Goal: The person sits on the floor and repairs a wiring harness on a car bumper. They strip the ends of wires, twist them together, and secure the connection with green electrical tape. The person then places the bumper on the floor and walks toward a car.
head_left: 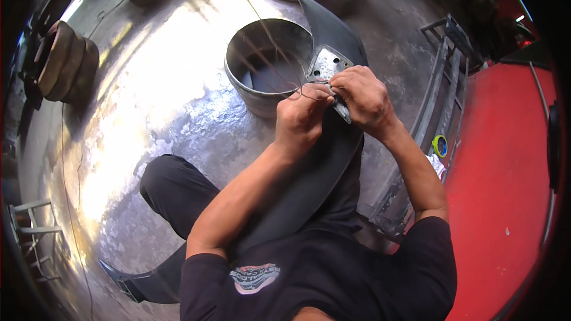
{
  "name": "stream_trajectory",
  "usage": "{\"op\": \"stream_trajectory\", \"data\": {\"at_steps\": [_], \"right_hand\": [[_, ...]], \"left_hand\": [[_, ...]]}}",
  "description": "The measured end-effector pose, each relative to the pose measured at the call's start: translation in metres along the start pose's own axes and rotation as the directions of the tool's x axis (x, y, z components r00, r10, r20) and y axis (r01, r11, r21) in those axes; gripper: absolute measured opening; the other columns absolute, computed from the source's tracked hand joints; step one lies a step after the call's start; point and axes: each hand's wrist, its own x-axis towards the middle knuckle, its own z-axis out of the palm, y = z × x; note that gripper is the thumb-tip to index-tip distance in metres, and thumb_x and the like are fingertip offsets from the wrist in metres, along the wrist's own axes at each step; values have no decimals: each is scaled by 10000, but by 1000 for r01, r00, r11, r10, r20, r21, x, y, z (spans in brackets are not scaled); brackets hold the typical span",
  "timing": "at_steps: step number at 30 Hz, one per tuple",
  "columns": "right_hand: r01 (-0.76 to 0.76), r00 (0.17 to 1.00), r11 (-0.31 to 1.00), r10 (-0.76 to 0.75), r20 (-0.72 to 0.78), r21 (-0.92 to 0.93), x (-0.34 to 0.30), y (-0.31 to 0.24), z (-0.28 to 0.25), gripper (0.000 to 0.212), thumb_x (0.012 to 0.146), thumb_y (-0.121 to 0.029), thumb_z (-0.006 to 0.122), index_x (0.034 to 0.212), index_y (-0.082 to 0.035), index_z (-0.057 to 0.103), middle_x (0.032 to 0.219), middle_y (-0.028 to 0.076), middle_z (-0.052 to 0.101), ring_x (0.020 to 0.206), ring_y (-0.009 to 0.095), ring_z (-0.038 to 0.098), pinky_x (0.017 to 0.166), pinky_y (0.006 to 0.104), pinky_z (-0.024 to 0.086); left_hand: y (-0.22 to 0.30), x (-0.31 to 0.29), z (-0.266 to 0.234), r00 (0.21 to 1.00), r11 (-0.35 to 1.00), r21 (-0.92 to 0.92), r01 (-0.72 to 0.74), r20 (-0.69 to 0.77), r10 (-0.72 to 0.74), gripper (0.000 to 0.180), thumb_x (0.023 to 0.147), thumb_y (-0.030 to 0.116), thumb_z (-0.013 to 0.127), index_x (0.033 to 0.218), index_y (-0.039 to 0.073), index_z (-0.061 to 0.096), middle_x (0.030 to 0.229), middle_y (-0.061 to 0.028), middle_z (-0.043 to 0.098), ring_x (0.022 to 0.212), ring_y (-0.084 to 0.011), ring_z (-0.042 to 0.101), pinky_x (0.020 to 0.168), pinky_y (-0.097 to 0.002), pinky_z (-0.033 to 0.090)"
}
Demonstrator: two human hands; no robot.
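Observation:
Across my lap lies a long, curved dark plastic panel (297, 181), likely a vehicle trim piece; its pointed far end rises beside a bucket. A silvery metal plate (325, 64) with round holes sits against the panel near that end. My left hand (299, 117) is closed in a pinch on a thin wire (297, 90) at the plate's near part. Right beside it, my right hand (364, 100) pinches too, its fingertips meeting the left ones at the same wire. Thin strands, blurred, run up and left from the fingers. The exact grip point is hidden by the fingers.
A large dark bucket (262, 102) stands just left of the plate. Stacked tyres (68, 62) are at the far left and along the back. On the right are a metal frame (437, 92), a roll of yellow-green tape (439, 145) and a red vehicle panel (499, 184).

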Motion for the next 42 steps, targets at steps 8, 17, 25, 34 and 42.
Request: {"op": "stream_trajectory", "data": {"at_steps": [8,17,25,34,42], "right_hand": [[45,994,994,-35,106,-95,11,-3,-11,123,837,-35,686,958,-18,705,938,121,727,906,339,694,835,425,572],[-82,996,996,84,40,-32,9,-2,-3,37,873,-32,720,863,-19,687,826,135,696,808,346,682,728,438,552],[-194,981,978,194,13,75,11,-15,-13,71,887,-50,738,851,-1,701,816,167,699,799,363,685,710,432,537],[-229,971,967,219,98,114,9,-15,-23,127,962,-100,703,898,10,688,881,189,719,805,393,702,714,443,552],[-187,981,979,182,61,82,1,-16,-9,85,924,-51,720,875,14,694,804,198,692,726,387,696,652,432,548]], "left_hand": [[9,1,-2,999,999,-34,-43,5,43,208,842,-169,705,987,-27,661,957,-164,734,872,-326,749,766,-371,582],[1,-7,2,995,994,62,-95,29,94,228,819,-158,712,963,3,638,929,-159,715,817,-338,732,707,-400,576],[-1,-9,4,996,996,13,-85,27,85,213,853,-192,641,979,-22,665,970,-146,718,847,-305,716,744,-359,564],[0,-10,2,998,999,6,-50,28,50,245,846,-215,629,998,-25,660,979,-152,713,862,-301,719,765,-354,563],[1,-14,10,997,997,8,-81,-16,81,217,816,-150,702,966,-13,628,926,-163,696,836,-375,724,729,-431,571]]}}
